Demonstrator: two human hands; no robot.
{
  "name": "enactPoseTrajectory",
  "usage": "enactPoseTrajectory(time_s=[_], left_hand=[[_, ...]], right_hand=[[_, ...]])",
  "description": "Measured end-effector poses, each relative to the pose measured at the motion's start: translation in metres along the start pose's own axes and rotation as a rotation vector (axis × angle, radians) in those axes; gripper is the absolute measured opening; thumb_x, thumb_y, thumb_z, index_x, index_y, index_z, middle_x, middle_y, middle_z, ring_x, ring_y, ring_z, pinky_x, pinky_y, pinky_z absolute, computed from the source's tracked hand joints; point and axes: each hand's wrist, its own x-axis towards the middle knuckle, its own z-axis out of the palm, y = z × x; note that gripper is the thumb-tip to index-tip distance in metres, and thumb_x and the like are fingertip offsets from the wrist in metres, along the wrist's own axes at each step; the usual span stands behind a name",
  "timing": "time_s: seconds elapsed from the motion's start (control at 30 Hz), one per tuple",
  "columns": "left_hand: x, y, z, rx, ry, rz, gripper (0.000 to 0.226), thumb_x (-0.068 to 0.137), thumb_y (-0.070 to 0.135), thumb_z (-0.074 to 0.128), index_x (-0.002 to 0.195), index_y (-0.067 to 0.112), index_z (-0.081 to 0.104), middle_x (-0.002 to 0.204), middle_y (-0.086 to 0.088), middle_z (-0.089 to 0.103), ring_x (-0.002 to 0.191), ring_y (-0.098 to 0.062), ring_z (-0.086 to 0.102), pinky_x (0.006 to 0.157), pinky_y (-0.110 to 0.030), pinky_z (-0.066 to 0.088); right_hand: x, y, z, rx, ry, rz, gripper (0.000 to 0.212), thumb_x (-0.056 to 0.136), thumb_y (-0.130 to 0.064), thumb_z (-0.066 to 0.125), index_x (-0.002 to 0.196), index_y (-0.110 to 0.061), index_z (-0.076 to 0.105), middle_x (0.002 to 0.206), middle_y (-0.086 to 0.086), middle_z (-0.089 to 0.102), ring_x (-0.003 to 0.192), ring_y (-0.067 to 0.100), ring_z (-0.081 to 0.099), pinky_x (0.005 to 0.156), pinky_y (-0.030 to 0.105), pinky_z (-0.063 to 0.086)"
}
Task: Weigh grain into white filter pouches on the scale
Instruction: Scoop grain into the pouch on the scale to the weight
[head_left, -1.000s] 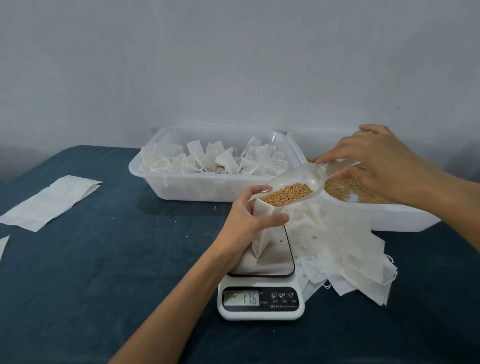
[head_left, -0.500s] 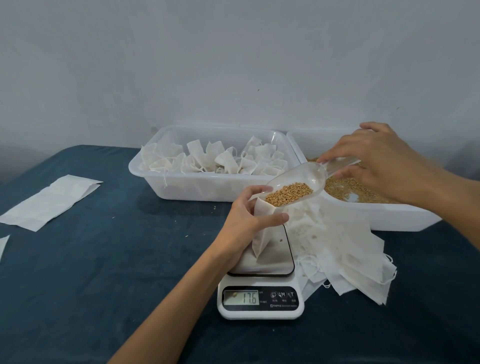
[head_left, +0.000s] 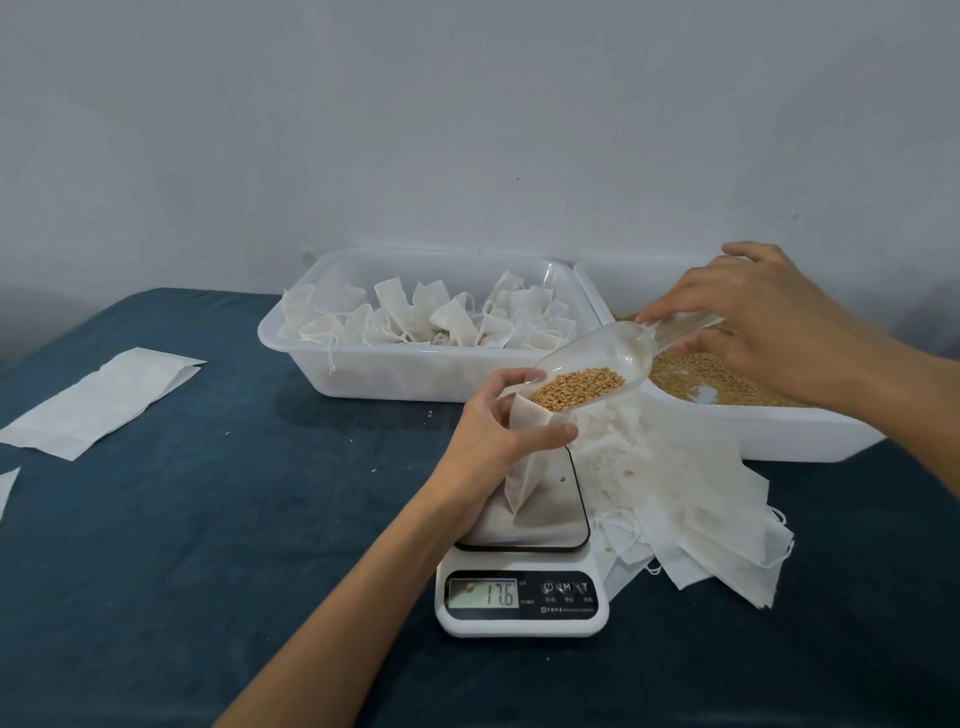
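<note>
Item, as I read it: left hand (head_left: 493, 431) pinching pouch (head_left: 522, 467) mouth open on scale (head_left: 522, 561); right hand (head_left: 753, 322) gripping scoop (head_left: 597, 369) handle, tilted apparently to trickle grain (head_left: 576, 387).

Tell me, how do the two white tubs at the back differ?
The left tub is translucent and holds filled, tied filter pouches; the right tub is opaque white and holds loose grain. The right hand hovers over the right tub with the scoop; nothing reaches over the left. Both are rectangular plastic, side by side.
</note>
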Motion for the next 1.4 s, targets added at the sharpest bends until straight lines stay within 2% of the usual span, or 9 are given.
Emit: enactPoseTrajectory(time_s=[0.13, 0.37, 0.63, 0.8, 0.97, 1.13, 1.4], left_hand=[[0.0001, 0.0005, 0.0006, -0.017, 0.007, 0.001, 0.067, 0.07, 0.021, 0.092, 0.128, 0.034, 0.063, 0.12, -0.016, 0.074, 0.113, -0.038, 0.069, 0.104, -0.043, 0.055], [0.0009, -0.0014, -0.0001, -0.021, 0.001, 0.001, 0.062, 0.079, 0.011, 0.09, 0.129, 0.033, 0.062, 0.119, -0.02, 0.073, 0.114, -0.04, 0.067, 0.103, -0.042, 0.054], [0.0009, -0.0008, 0.0003, -0.028, -0.005, 0.008, 0.061, 0.08, 0.009, 0.089, 0.129, 0.031, 0.061, 0.118, -0.014, 0.076, 0.11, -0.032, 0.072, 0.098, -0.034, 0.056], [0.0008, -0.0011, 0.0002, -0.029, -0.011, 0.015, 0.061, 0.08, 0.01, 0.089, 0.13, 0.032, 0.061, 0.119, -0.015, 0.075, 0.112, -0.035, 0.07, 0.103, -0.038, 0.054], [0.0012, -0.0006, -0.0001, -0.032, -0.019, 0.016, 0.061, 0.081, 0.011, 0.089, 0.13, 0.033, 0.06, 0.115, -0.007, 0.078, 0.108, -0.027, 0.074, 0.094, -0.028, 0.056], [0.0006, -0.0005, 0.0007, -0.036, -0.022, 0.02, 0.061, 0.081, 0.011, 0.089, 0.13, 0.033, 0.06, 0.115, -0.007, 0.078, 0.109, -0.028, 0.073, 0.097, -0.032, 0.055], [0.0003, 0.0009, 0.0004, -0.067, -0.028, 0.015, 0.062, 0.081, 0.01, 0.089, 0.131, 0.031, 0.06, 0.113, -0.004, 0.079, 0.104, -0.022, 0.076, 0.084, -0.02, 0.056]], right_hand=[[0.0002, -0.0007, 0.0007, 0.0, -0.002, 0.0, 0.039, 0.082, -0.012, 0.081, 0.115, -0.032, 0.073, 0.104, -0.008, 0.072, 0.104, 0.021, 0.062, 0.118, 0.043, 0.019], [0.0006, -0.0018, 0.0007, -0.006, 0.002, -0.002, 0.04, 0.081, -0.012, 0.082, 0.114, -0.031, 0.074, 0.104, -0.006, 0.072, 0.104, 0.023, 0.062, 0.118, 0.044, 0.02], [0.0009, -0.0015, 0.0002, 0.003, 0.01, -0.002, 0.038, 0.081, -0.013, 0.082, 0.114, -0.032, 0.074, 0.102, -0.008, 0.071, 0.103, 0.021, 0.061, 0.118, 0.042, 0.018], [0.0007, -0.0008, 0.0001, -0.004, 0.014, 0.001, 0.038, 0.082, -0.014, 0.082, 0.114, -0.033, 0.074, 0.103, -0.009, 0.071, 0.104, 0.02, 0.061, 0.118, 0.041, 0.018], [0.0005, -0.0001, 0.0002, -0.004, 0.013, -0.006, 0.039, 0.082, -0.014, 0.082, 0.114, -0.033, 0.073, 0.104, -0.009, 0.071, 0.104, 0.019, 0.061, 0.118, 0.042, 0.019], [0.0005, -0.0004, 0.0003, -0.009, 0.016, -0.007, 0.038, 0.082, -0.016, 0.082, 0.115, -0.032, 0.074, 0.105, -0.007, 0.072, 0.105, 0.021, 0.062, 0.118, 0.043, 0.02], [-0.0001, 0.0014, 0.0025, -0.011, 0.032, -0.009, 0.038, 0.082, -0.014, 0.081, 0.115, -0.031, 0.074, 0.105, -0.008, 0.071, 0.103, 0.02, 0.06, 0.117, 0.042, 0.019]])
